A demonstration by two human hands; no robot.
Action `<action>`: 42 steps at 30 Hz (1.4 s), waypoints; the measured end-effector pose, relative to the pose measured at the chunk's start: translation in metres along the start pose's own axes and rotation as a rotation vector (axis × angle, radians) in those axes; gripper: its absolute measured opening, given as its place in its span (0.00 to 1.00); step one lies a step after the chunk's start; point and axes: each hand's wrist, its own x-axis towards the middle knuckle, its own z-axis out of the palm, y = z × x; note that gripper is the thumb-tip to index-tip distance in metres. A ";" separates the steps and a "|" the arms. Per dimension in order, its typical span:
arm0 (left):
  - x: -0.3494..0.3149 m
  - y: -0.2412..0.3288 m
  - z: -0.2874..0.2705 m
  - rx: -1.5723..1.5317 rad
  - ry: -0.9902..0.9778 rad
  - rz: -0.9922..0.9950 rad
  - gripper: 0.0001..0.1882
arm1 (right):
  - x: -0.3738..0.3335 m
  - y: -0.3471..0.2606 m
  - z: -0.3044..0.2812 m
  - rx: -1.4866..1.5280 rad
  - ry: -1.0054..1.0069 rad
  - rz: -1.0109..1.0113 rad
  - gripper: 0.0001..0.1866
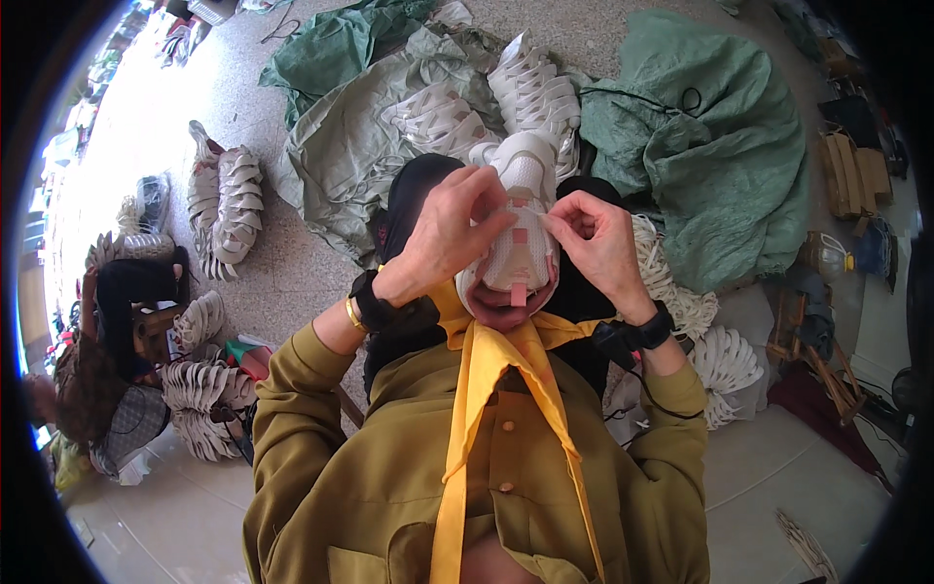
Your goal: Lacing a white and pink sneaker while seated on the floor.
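A white mesh shoe upper (501, 268) with a pink lining and pink tabs rests between my knees, its opening toward me. My left hand (449, 234) is at the left side of the lacing area, thumb and fingers bent into a pinch. Across from it, my right hand (598, 248) pinches at the right edge of the same area. Anything between the fingertips is too small to make out. A yellow cloth (477, 389) hangs over my front, just below the shoe upper. Black bands with small boxes sit on both wrists.
Green sacks (720, 156) lie ahead, with stacked white uppers (535, 92) between them. More stacks (233, 204) stand at the left, and bundled uppers (725, 365) at my right. Another person (107, 341) sits far left. A wooden stool (827, 375) and a dark red umbrella (827, 419) are right.
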 end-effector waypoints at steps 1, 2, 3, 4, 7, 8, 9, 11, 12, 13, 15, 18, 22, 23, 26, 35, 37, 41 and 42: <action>0.002 0.000 0.002 0.006 0.001 -0.018 0.12 | -0.001 0.003 0.002 -0.008 0.028 -0.003 0.06; 0.005 0.001 0.003 0.011 0.002 -0.035 0.12 | -0.002 0.005 0.004 -0.016 0.056 -0.005 0.06; 0.007 0.003 0.004 0.019 0.002 -0.055 0.12 | -0.002 0.007 0.006 -0.021 0.083 -0.008 0.05; 0.009 0.002 0.005 0.032 0.001 -0.058 0.12 | -0.002 0.007 0.008 -0.019 0.099 -0.010 0.05; 0.013 0.001 0.007 0.076 0.001 -0.059 0.12 | -0.001 0.006 0.012 -0.023 0.142 -0.018 0.06; 0.013 0.002 0.007 0.097 0.003 -0.056 0.12 | -0.001 0.005 0.013 -0.028 0.151 -0.023 0.06; 0.012 0.003 0.007 0.117 0.006 -0.053 0.11 | -0.001 0.004 0.014 -0.033 0.160 -0.028 0.06; 0.010 0.004 0.011 0.160 0.037 -0.031 0.11 | -0.001 0.004 0.015 -0.033 0.168 -0.033 0.06; 0.010 0.004 0.012 0.182 0.053 -0.020 0.11 | -0.001 0.004 0.016 -0.034 0.171 -0.037 0.06; 0.010 0.003 0.013 0.180 0.053 -0.031 0.10 | -0.001 0.003 0.017 -0.047 0.175 -0.042 0.05; 0.010 0.001 0.015 0.174 0.055 -0.051 0.10 | 0.000 0.000 0.018 -0.074 0.182 -0.053 0.05; 0.010 -0.002 0.019 0.217 0.075 -0.044 0.11 | 0.000 -0.001 0.021 -0.131 0.204 -0.085 0.05; 0.012 -0.003 0.022 0.216 0.098 -0.078 0.11 | 0.001 -0.004 0.023 -0.185 0.214 -0.091 0.05; 0.013 -0.003 0.022 0.208 0.098 -0.092 0.11 | 0.001 -0.005 0.023 -0.192 0.212 -0.091 0.05; 0.014 -0.003 0.023 0.190 0.111 -0.119 0.11 | 0.003 -0.008 0.023 -0.216 0.204 -0.094 0.04; 0.016 -0.011 0.021 0.118 0.103 -0.173 0.11 | 0.008 -0.013 0.020 -0.282 0.159 -0.111 0.04; 0.016 -0.012 0.021 0.107 0.100 -0.177 0.11 | 0.009 -0.013 0.019 -0.295 0.149 -0.123 0.04; 0.015 -0.014 0.018 0.066 0.072 -0.205 0.12 | 0.011 -0.012 0.016 -0.367 0.128 -0.151 0.04; 0.015 -0.014 0.017 0.060 0.066 -0.210 0.12 | 0.012 -0.012 0.016 -0.394 0.124 -0.153 0.03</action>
